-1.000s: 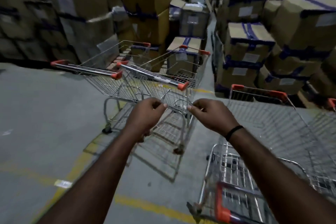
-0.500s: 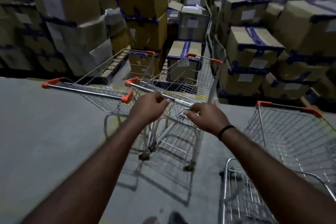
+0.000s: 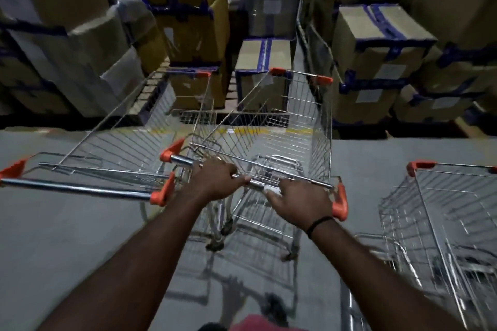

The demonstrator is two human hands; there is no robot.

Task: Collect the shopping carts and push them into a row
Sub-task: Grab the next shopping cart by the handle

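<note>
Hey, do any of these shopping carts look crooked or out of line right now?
Yes. The left cart sits angled toward the middle cart, their baskets converging at the front rather than parallel. Both hands, left and right, grip the middle cart's handle.

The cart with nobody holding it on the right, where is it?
That cart stands at the head view's right edge, beside the cart both hands grip.

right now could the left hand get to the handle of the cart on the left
Probably yes. The left hand grips the middle cart's handle, and the left cart's handle lies close beside it with nothing between.
</note>
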